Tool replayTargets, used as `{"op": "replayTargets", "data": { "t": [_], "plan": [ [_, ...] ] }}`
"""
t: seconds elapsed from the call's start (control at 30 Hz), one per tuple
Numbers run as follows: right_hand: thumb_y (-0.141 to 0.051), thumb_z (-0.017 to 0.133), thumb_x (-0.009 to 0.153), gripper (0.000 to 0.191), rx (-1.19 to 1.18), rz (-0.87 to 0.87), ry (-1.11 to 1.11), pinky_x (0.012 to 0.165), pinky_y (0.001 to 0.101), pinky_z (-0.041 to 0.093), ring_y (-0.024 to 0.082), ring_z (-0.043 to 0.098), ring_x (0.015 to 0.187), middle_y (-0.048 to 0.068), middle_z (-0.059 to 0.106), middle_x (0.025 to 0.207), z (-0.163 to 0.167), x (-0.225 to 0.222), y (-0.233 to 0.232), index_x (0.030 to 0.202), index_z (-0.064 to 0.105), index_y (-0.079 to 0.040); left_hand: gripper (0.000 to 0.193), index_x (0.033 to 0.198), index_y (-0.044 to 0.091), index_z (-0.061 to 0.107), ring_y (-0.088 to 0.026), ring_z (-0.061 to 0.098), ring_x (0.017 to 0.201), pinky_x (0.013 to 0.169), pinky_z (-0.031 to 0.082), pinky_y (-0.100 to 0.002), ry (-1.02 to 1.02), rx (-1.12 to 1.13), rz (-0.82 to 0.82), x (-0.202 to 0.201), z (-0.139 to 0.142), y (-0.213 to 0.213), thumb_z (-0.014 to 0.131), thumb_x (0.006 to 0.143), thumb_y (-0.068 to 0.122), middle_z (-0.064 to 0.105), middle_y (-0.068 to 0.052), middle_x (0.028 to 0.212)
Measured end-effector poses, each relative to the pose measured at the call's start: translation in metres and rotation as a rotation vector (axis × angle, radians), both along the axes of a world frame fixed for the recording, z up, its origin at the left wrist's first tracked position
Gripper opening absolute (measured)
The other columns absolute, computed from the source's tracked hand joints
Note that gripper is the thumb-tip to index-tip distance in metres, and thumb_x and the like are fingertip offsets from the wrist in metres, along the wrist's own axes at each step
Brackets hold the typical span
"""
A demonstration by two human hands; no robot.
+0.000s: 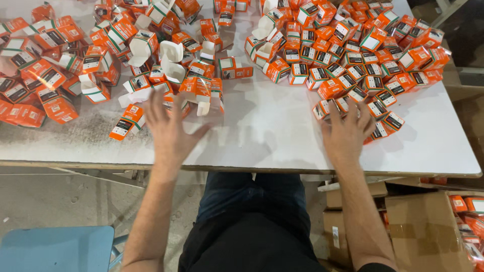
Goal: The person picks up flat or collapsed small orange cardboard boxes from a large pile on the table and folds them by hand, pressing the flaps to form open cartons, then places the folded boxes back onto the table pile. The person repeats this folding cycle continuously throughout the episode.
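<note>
Over white table (262, 136), splayed hands, glossy orange cartons (353, 65)

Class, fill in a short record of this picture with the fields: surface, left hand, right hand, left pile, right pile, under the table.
surface: white table, dusty at its left end
left hand: left hand open, fingers spread, empty, near an orange carton
right hand: right hand open, fingers at the edge of the closed cartons
left pile: open cartons, jumbled, white flaps up
right pile: closed cartons, packed close
under the table: cardboard boxes; blue stool
</note>
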State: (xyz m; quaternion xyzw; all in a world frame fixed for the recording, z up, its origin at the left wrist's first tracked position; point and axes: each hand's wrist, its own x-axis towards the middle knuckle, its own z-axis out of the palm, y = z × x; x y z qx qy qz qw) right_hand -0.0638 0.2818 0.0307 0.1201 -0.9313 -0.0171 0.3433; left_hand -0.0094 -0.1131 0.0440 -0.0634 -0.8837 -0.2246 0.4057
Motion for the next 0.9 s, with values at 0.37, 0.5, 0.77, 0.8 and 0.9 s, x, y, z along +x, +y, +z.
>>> {"op": "replayTargets", "data": {
  "t": [0.37, 0.5, 0.77, 0.8, 0.9],
  "plan": [
    [-0.077, 0.078, 0.077, 0.098, -0.028, -0.014, -0.055, 0.109, 0.0793, 0.023, 0.051, 0.031, 0.145, 0.027, 0.041, 0.154, 0.027, -0.037, 0.044, 0.150, 0.059, -0.014, 0.132, 0.161, 0.023, 0.032, -0.056, 0.014, 0.152, 0.120, 0.026, -0.068, -0.122, -0.045, -0.647, -0.113, -0.005, 0.138, 0.097, 0.052, 0.062, 0.014, -0.033, 0.164],
    [-0.080, 0.075, 0.072, 0.099, 0.024, 0.019, -0.103, 0.100, 0.0821, 0.025, 0.054, 0.033, 0.140, 0.030, 0.042, 0.149, 0.023, -0.063, 0.042, 0.147, 0.060, -0.018, 0.128, 0.154, 0.033, 0.043, -0.051, 0.020, 0.146, 0.114, 0.023, -0.075, -0.123, -0.430, -0.439, -0.197, -0.005, 0.184, 0.090, 0.040, 0.070, 0.024, -0.023, 0.158],
    [-0.067, 0.078, 0.077, 0.079, -0.009, -0.120, -0.155, 0.101, 0.0831, 0.027, 0.052, 0.042, 0.137, 0.024, 0.050, 0.145, 0.023, -0.084, 0.090, 0.139, 0.063, -0.022, 0.088, 0.138, 0.025, 0.064, -0.048, 0.054, 0.123, 0.088, 0.052, -0.064, -0.105, -0.213, -0.453, -0.239, -0.040, 0.178, 0.087, 0.065, 0.067, 0.042, -0.024, 0.151],
    [-0.066, 0.079, 0.076, 0.078, -0.003, -0.134, -0.150, 0.099, 0.0832, 0.027, 0.052, 0.042, 0.137, 0.023, 0.050, 0.146, 0.024, -0.084, 0.099, 0.138, 0.063, -0.021, 0.085, 0.136, 0.023, 0.066, -0.045, 0.057, 0.122, 0.088, 0.053, -0.064, -0.049, -0.224, -0.449, -0.238, -0.044, 0.177, 0.087, 0.066, 0.067, 0.044, -0.023, 0.151],
    [-0.062, 0.080, 0.076, 0.078, -0.006, -0.160, -0.146, 0.101, 0.0824, 0.028, 0.050, 0.043, 0.137, 0.021, 0.051, 0.148, 0.025, -0.083, 0.127, 0.138, 0.062, -0.018, 0.080, 0.131, 0.020, 0.068, -0.044, 0.055, 0.121, 0.088, 0.052, -0.063, -0.092, -0.194, -0.457, -0.236, -0.049, 0.179, 0.088, 0.067, 0.063, 0.045, -0.023, 0.150]
  ]
}}
